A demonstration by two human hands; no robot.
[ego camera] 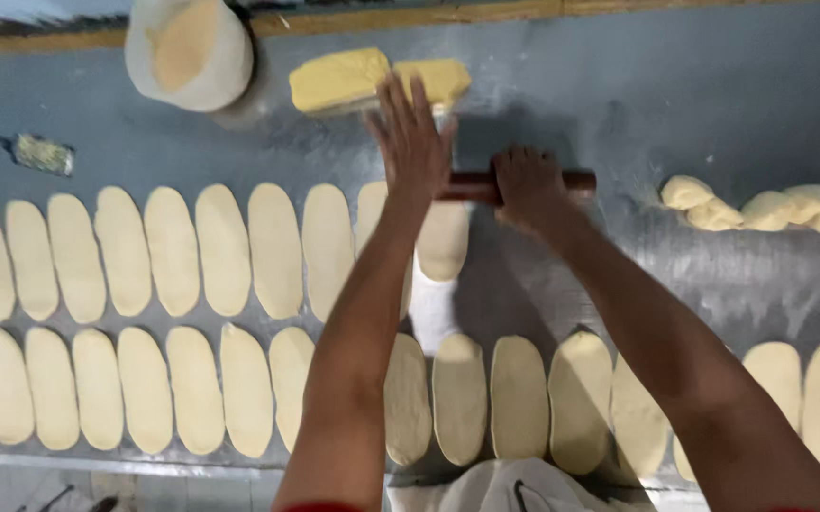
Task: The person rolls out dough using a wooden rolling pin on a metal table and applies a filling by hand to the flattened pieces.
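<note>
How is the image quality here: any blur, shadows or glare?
Head view: soft overall, left hand and right hand slightly motion-blurred on the rolling pin; arms cast a dark shadow across the metal table; no harsh glare; edges of the dough ovals smeared.

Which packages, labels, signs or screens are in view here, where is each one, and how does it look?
None are in view: no package, label, sign or screen. On the grey table there are only pale oval dough pieces, a yellow block, a round white container and a dark rolling pin.
</note>
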